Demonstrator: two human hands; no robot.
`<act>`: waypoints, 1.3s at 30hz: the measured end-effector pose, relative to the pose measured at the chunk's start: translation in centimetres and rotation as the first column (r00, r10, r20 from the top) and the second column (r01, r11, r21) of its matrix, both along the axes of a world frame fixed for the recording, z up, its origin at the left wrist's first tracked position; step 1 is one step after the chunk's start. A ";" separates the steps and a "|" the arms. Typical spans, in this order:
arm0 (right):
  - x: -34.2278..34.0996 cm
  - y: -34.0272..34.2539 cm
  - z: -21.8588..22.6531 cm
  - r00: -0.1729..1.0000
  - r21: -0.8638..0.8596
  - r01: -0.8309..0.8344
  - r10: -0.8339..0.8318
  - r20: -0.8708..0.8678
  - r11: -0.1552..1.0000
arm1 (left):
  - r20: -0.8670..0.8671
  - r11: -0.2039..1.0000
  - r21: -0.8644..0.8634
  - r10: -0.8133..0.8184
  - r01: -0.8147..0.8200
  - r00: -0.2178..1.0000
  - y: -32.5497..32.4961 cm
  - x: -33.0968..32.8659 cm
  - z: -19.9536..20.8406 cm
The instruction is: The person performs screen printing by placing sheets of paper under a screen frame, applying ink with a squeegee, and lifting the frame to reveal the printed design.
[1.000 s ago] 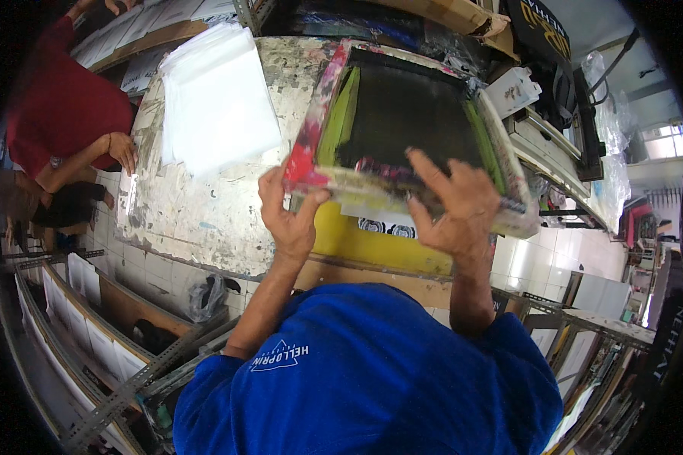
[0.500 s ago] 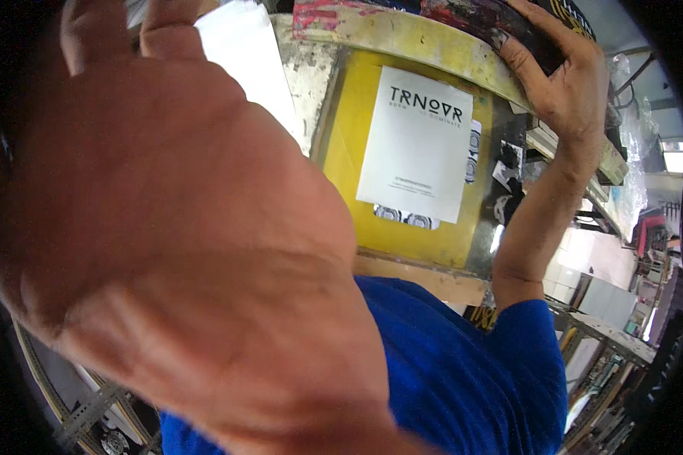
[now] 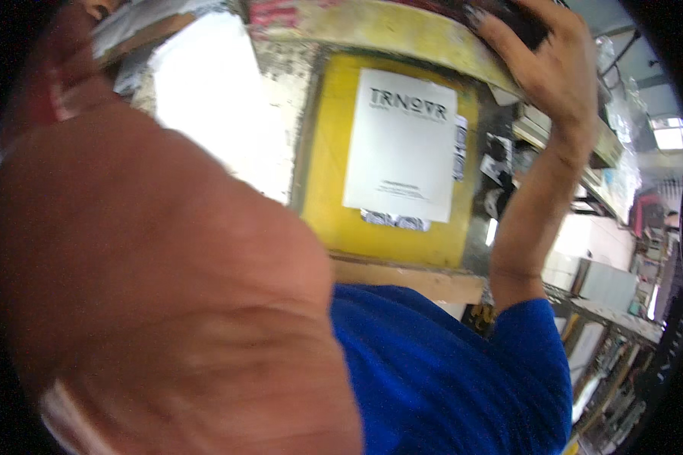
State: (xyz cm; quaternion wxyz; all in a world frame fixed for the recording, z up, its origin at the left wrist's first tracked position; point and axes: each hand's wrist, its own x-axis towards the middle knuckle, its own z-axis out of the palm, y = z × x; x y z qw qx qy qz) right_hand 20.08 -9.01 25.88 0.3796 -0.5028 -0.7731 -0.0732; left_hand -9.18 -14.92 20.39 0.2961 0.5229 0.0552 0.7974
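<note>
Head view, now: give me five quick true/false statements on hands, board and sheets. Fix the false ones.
1. The printed sheet lies on the yellow board. True.
2. The right hand rests flat on the yellow board. False: the right hand is up at the frame, beyond the board.
3. The left hand looms close to the camera, blurred. True.
4. The blank white stack is right of the yellow board. False: the white stack is left of it, partly hidden by the left hand.
5. The person's shirt is blue. True.
</note>
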 end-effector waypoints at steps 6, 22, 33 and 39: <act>1.9 0.6 -1.0 0.998 0.074 -0.026 0.021 0.063 0.997 | 0.006 0.995 -0.050 -0.081 0.081 0.997 -0.1 1.7 0.0; 2.1 1.1 0.4 0.996 -0.083 0.080 -0.077 0.040 0.993 | 0.038 0.982 0.028 -0.188 0.188 0.981 0.7 2.7 1.3; 1.6 0.7 1.5 0.998 -0.163 0.028 -0.018 0.061 0.986 | 0.166 0.996 0.084 -0.021 0.007 0.986 2.0 5.9 4.7; 1.2 1.2 2.7 0.998 0.041 -0.024 0.022 0.053 0.999 | -0.052 0.841 -0.169 0.513 -0.514 0.857 10.6 8.5 -10.9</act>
